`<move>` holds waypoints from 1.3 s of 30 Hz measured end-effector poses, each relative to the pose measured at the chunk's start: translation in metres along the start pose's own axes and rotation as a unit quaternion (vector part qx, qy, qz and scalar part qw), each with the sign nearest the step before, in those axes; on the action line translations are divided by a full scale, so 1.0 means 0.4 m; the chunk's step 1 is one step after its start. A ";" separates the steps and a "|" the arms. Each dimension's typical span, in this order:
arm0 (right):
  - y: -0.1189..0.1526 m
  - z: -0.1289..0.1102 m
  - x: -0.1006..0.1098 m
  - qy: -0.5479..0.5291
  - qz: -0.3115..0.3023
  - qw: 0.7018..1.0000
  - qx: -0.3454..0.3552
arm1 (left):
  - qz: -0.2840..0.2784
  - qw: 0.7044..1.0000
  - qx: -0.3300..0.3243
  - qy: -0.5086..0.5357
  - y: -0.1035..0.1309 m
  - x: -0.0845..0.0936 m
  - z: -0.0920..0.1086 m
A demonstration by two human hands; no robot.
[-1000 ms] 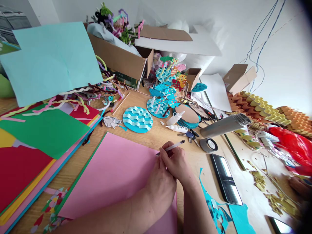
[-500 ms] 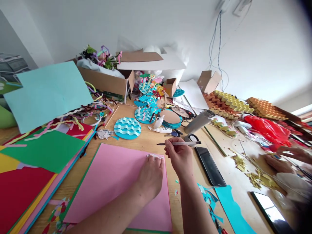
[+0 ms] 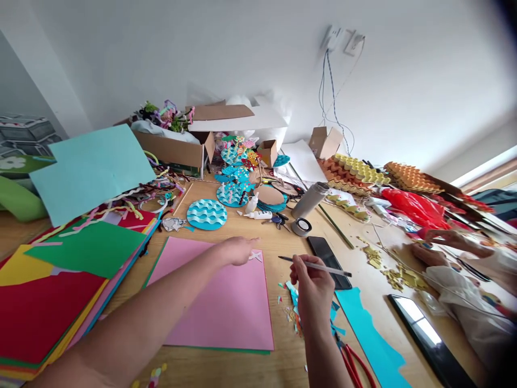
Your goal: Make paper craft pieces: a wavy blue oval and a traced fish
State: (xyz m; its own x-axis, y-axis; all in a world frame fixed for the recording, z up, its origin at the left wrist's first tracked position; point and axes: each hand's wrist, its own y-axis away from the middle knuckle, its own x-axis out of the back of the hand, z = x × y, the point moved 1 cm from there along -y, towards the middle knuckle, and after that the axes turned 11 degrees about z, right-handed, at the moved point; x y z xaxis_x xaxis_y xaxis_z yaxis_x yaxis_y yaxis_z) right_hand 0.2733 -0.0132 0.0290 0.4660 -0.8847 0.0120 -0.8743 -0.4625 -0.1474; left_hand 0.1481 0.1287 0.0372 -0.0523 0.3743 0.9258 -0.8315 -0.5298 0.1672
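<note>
My left hand [image 3: 239, 250] reaches out over the pink sheet of paper [image 3: 218, 307], its forefinger stretched toward the bare wood past the sheet's far edge. Nothing shows in its fingers. Just beside it, a small white paper cutout [image 3: 256, 256] lies at the sheet's far right corner. My right hand [image 3: 313, 277] is to the right of the sheet, pinching a slim grey pen [image 3: 329, 268] whose dark tip points left. A green sheet peeks out from under the pink one.
Coloured paper [image 3: 92, 245] is stacked at left. Beyond lie a wavy blue disc [image 3: 207, 214], glue bottles [image 3: 258, 215], tape roll [image 3: 301, 226] and metal flask [image 3: 310, 200]. Red-handled scissors [image 3: 351, 364], blue scraps and phones [image 3: 432, 334] lie right, near another person's hands [image 3: 432, 253].
My left hand has lifted off the white cutout and extended forward, leaving it uncovered on the pink sheet. My right hand still holds the pen, now lower in view. The camera view has shifted.
</note>
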 end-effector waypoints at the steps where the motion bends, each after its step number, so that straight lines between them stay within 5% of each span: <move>1: 0.011 0.009 -0.002 0.005 -0.025 1.000 -0.007 | -0.018 1.000 -0.005 0.005 -0.007 0.011 -0.006; 8: 0.076 0.051 -0.075 0.118 -0.196 0.972 0.054 | -0.090 0.996 -0.025 0.010 -0.044 0.048 -0.026; 18: 0.096 0.118 -0.140 0.147 -0.187 0.959 0.155 | -0.095 0.994 -0.046 0.028 -0.057 0.043 -0.040; 39: 0.091 0.142 -0.154 0.155 -0.177 0.963 0.131 | -0.078 0.995 -0.051 0.023 -0.061 0.032 -0.046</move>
State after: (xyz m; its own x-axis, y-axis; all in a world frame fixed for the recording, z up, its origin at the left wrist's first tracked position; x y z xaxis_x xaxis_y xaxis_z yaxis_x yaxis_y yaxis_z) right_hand 0.2205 0.0279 -0.0331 0.6301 -0.6675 0.3967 -0.5847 -0.7441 -0.3233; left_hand 0.1578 0.1605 0.0386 0.0580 0.4820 0.8743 -0.8834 -0.3832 0.2699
